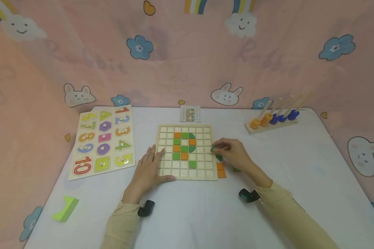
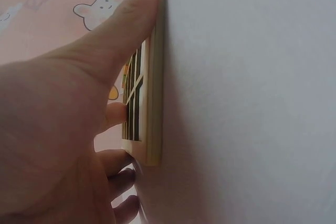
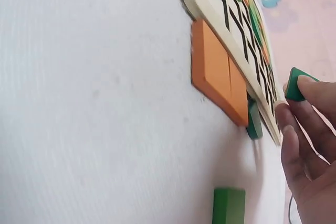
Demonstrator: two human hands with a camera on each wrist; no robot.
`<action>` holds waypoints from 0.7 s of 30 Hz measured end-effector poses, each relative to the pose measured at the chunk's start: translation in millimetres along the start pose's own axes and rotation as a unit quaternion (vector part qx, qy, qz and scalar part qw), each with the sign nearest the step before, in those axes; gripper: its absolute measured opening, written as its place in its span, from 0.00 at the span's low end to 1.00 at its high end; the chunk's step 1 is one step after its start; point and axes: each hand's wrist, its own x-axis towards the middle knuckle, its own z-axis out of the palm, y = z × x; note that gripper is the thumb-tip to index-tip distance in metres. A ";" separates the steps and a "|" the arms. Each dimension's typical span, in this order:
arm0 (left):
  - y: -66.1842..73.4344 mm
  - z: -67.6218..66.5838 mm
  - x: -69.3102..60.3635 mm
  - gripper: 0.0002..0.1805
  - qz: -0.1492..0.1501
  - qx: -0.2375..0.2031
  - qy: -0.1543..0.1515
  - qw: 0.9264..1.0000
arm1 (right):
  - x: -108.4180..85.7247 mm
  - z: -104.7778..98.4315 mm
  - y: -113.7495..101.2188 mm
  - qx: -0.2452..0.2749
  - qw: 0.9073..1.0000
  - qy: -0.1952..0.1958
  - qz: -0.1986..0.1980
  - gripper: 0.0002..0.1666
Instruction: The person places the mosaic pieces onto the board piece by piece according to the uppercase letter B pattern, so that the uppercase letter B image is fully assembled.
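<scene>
A wooden grid board (image 1: 205, 173) lies mid-table, with orange and green tiles (image 1: 184, 148) set in its squares; two dark green tiles there have curved edges. My left hand (image 1: 144, 174) rests at the board's lower left corner, fingers spread along the left side and thumb along the front edge. Beside the right edge, my right hand (image 1: 235, 155) pinches a dark green block (image 3: 296, 83) between thumb and fingers, raised off the table. Below it lie another dark green block (image 1: 219, 158), two orange blocks (image 1: 221, 170) against the board, and a green block (image 1: 236, 169) partly hidden by the hand.
Behind the board lies a small pattern card (image 1: 183, 114). A number puzzle board (image 1: 112, 160) is at left, a light green arched block (image 1: 68, 209) nearer the front. At back right stands a peg rack (image 1: 258, 129) with orange and blue beads. A patterned curtain (image 1: 180, 62) hangs behind.
</scene>
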 end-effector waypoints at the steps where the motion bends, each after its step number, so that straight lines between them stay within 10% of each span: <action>1: 0.1 0.0 0.0 0.62 0.001 0.000 0.000 1.000 | 0.6 2.5 -1.2 0.001 1.000 -0.003 0.004 0.12; 21: -0.7 0.5 -0.1 0.62 0.001 -0.002 -0.001 1.000 | 12.3 58.9 -28.1 0.024 0.998 -0.031 -0.051 0.08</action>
